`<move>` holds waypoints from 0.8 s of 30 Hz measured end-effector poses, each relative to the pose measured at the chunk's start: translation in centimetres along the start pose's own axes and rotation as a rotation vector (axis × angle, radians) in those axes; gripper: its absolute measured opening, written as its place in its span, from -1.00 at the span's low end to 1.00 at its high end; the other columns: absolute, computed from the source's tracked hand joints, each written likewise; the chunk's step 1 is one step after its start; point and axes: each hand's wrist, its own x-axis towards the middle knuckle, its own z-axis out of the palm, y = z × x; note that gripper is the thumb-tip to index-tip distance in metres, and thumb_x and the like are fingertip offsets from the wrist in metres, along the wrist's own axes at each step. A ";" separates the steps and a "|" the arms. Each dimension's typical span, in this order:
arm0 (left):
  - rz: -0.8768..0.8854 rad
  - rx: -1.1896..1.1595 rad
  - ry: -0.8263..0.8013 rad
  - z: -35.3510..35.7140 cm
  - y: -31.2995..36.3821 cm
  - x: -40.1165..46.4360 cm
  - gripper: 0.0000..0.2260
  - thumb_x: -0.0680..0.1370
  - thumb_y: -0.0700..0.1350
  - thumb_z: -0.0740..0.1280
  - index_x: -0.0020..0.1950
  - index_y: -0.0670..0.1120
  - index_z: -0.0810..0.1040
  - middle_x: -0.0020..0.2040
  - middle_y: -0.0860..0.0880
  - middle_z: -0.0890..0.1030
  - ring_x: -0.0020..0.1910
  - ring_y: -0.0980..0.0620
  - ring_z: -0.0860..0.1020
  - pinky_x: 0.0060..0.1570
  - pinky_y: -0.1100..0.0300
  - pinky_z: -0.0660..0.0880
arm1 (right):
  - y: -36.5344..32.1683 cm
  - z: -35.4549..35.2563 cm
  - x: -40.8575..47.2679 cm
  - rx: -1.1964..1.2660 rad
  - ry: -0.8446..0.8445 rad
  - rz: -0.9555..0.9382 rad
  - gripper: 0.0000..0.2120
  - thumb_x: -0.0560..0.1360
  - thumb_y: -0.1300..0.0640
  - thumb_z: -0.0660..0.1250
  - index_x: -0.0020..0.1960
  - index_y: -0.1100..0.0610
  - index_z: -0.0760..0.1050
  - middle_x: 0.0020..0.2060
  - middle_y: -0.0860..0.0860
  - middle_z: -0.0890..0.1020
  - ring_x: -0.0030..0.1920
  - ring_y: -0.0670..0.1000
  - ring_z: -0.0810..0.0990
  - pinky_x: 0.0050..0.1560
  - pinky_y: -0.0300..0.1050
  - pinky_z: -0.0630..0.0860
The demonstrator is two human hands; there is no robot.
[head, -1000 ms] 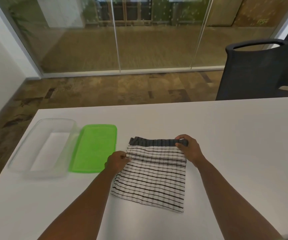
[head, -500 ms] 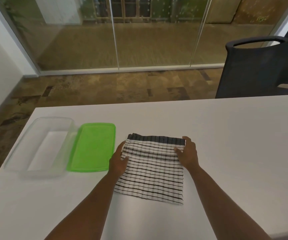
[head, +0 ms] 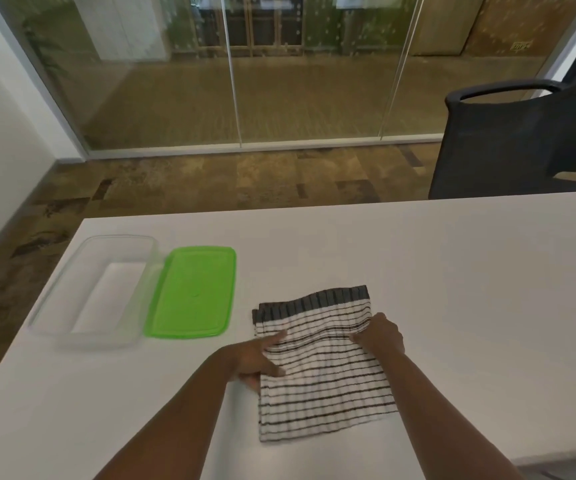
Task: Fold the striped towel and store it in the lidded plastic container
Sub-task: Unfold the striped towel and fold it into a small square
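A white towel with black stripes [head: 321, 372] lies folded into a rough square on the white table [head: 452, 289], its dark hem at the far edge. My left hand [head: 255, 358] grips the towel's left edge, thumb on top and fingers under it. My right hand [head: 380, 336] pinches the cloth at the right edge. To the left stands the clear plastic container [head: 96, 289], open and empty. Its green lid [head: 193, 292] lies flat between the container and the towel.
A dark mesh office chair [head: 508, 140] stands behind the table's far right edge. Glass partition walls and a brown patterned floor lie beyond the table. The table's left edge runs close to the container.
Both hands slid from the towel's far corners toward me to its side edges. The towel now lies slightly turned, and the view shifted.
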 end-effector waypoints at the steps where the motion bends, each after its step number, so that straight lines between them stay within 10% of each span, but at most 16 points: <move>1: -0.012 0.017 -0.016 0.1 -0.1 -0.3 -0.32 0.49 -0.27 0.36 0.48 0.16 0.15 0.28 -0.13 0.50 -0.29 0.08 0.61 -0.36 0.29 0.61 | 0.2 0.0 -0.2 -0.006 -0.005 -0.015 -0.45 0.39 0.04 0.45 0.26 0.22 0.33 0.20 0.16 0.54 0.22 0.17 0.51 0.19 0.03 0.46; 6: 0.337 0.054 0.586 0.4 -0.9 0.3 -0.57 0.47 -0.38 0.33 0.31 -0.13 0.49 0.31 -0.15 0.52 0.22 -0.05 0.52 0.12 0.35 0.45 | 1.3 -0.4 -1.0 -0.016 -0.006 -0.072 -0.51 0.39 0.05 0.44 0.23 0.21 0.39 0.18 0.14 0.57 0.20 0.16 0.53 0.18 -0.01 0.47; 13: 0.254 0.161 0.818 1.8 -1.8 0.4 -0.59 0.49 -0.32 0.29 0.35 -0.21 0.40 0.20 -0.26 0.56 0.13 -0.16 0.55 0.10 0.15 0.44 | 1.9 -0.9 -1.5 -0.007 -0.011 -0.059 -0.49 0.38 -0.03 0.44 0.21 0.21 0.42 0.16 0.14 0.58 0.18 0.16 0.55 0.17 0.00 0.49; 19: -0.117 0.043 0.679 2.9 0.5 -0.4 -0.43 0.42 -0.12 0.45 0.29 -0.29 0.27 0.27 -0.25 0.48 0.24 -0.20 0.49 0.20 0.00 0.48 | 2.0 -1.5 -1.5 0.110 -0.167 0.018 -0.41 0.36 0.02 0.49 0.25 0.32 0.44 0.19 0.20 0.58 0.20 0.18 0.55 0.26 0.02 0.48; 24: -0.136 -0.207 0.463 2.6 1.1 -1.8 -0.73 0.43 -0.14 0.46 -0.05 -0.27 0.46 -0.38 -0.09 0.43 -0.45 0.05 0.32 -0.55 0.27 0.24 | 1.9 -2.6 -2.0 0.438 -0.340 0.007 -0.54 0.42 0.15 0.44 0.21 0.39 0.47 -0.09 0.22 0.64 -0.16 0.15 0.62 -0.12 -0.03 0.60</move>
